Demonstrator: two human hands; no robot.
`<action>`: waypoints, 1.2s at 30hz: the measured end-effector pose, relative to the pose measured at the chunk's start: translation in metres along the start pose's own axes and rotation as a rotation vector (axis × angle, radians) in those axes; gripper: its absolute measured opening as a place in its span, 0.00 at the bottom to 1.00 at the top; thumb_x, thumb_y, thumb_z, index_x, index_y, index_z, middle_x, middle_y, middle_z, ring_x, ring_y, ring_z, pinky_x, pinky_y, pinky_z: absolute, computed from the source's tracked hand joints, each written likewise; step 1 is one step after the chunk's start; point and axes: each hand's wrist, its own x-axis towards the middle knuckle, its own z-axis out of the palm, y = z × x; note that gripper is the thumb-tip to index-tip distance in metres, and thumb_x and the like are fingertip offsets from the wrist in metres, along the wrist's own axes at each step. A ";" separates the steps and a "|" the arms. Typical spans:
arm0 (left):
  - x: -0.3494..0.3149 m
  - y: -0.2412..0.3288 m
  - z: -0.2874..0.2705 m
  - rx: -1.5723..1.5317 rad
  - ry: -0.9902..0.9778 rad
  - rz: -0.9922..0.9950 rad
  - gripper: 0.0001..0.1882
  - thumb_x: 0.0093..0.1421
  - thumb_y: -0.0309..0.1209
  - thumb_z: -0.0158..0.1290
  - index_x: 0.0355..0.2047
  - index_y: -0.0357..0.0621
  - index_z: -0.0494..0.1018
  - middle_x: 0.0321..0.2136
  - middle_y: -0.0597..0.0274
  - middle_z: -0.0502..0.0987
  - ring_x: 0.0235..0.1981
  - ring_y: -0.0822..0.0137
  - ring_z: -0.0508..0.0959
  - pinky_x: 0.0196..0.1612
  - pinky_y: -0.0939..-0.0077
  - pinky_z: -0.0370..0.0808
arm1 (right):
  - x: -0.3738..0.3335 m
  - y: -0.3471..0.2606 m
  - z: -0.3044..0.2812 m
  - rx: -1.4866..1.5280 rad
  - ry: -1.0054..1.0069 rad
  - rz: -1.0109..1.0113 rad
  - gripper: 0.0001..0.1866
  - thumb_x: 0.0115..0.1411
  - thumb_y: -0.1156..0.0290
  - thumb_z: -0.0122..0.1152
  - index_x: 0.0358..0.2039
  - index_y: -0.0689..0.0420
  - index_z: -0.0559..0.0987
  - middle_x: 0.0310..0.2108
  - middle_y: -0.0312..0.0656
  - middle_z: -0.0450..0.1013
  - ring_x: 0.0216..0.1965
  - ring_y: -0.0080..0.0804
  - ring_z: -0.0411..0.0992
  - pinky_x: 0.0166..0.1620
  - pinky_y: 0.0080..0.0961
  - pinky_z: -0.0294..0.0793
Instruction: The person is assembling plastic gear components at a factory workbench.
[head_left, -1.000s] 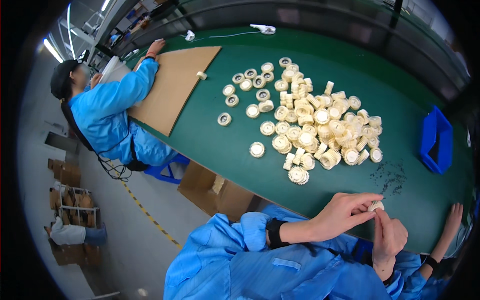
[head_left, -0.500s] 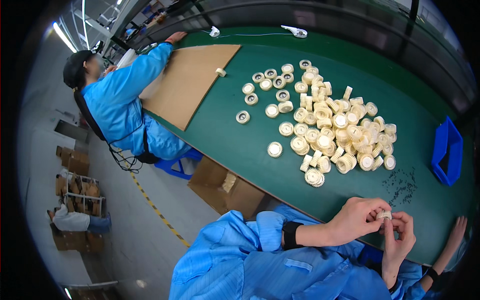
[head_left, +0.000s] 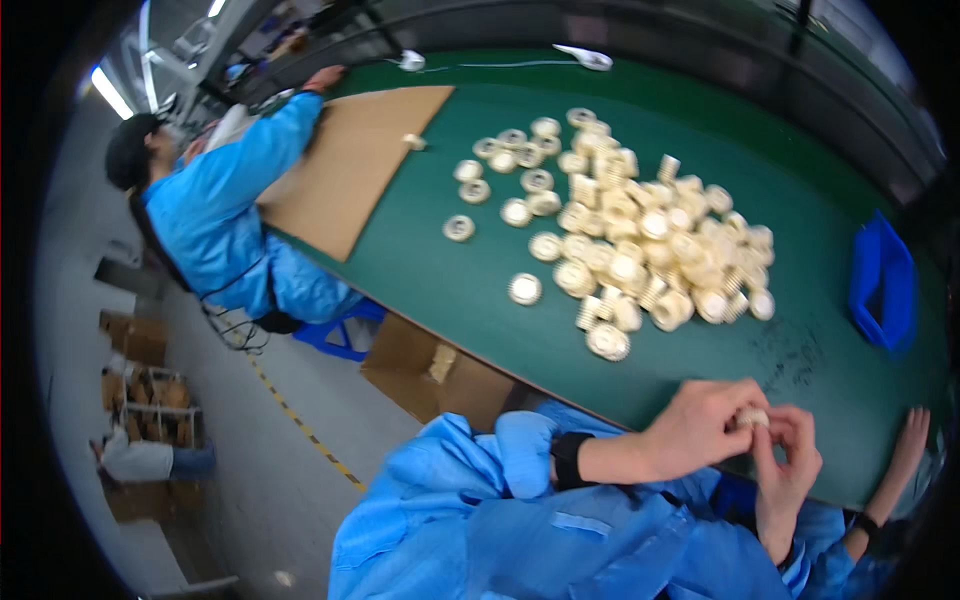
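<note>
Gear, small and cream-coloured, sits between the fingertips of the left hand and the right hand, lifted over the near side of the green table. Since half a second ago the whole view has slid to the left and blurred, while the gear remains in both hands and the pile of gears beyond them keeps the same layout. The table's near edge runs just on the wearer's side of the hands, slanting away to their left. Bare green surface lies to the left of the left hand, between that edge and the pile, and another stretch opens to the right of the right hand as far as another person's hand resting near the table's right end. Scattered dark specks lie just beyond the fingers, and a blue tray stands farther off to their right. The left hand is nearly closed, thumb and forefinger drawn together on the gear; the right hand pinches it from the other side, its remaining fingers loosely curled. With this blur, exactly which fingertips bear on the rim is hard to say. Far left of both hands, a co-worker in blue leans beside a cardboard sheet.
</note>
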 end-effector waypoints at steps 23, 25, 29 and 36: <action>0.008 -0.004 -0.003 -0.144 -0.137 -0.340 0.16 0.56 0.17 0.54 0.46 0.31 0.70 0.39 0.54 0.77 0.40 0.70 0.78 0.44 0.81 0.76 | 0.015 0.020 -0.002 0.289 -0.159 0.085 0.11 0.58 0.73 0.59 0.41 0.60 0.73 0.27 0.41 0.76 0.28 0.27 0.76 0.32 0.22 0.74; 0.007 -0.005 -0.001 -0.142 -0.132 -0.348 0.16 0.56 0.17 0.54 0.46 0.32 0.70 0.38 0.55 0.77 0.39 0.71 0.78 0.43 0.81 0.76 | 0.013 0.024 0.000 0.310 -0.153 0.072 0.10 0.58 0.72 0.59 0.39 0.60 0.73 0.24 0.40 0.75 0.25 0.28 0.75 0.28 0.23 0.72; 0.010 -0.005 0.006 -0.116 -0.156 -0.351 0.19 0.55 0.16 0.53 0.48 0.31 0.67 0.37 0.54 0.77 0.37 0.71 0.78 0.42 0.81 0.76 | 0.012 0.027 -0.008 0.278 -0.130 0.082 0.09 0.58 0.73 0.60 0.39 0.60 0.74 0.23 0.39 0.75 0.23 0.23 0.73 0.27 0.20 0.71; 0.008 -0.011 0.007 -0.104 -0.117 -0.315 0.17 0.55 0.18 0.53 0.46 0.30 0.68 0.38 0.49 0.78 0.37 0.66 0.80 0.39 0.79 0.76 | 0.011 0.044 -0.037 0.116 0.046 0.115 0.09 0.57 0.73 0.61 0.38 0.61 0.75 0.19 0.36 0.74 0.19 0.20 0.71 0.23 0.19 0.69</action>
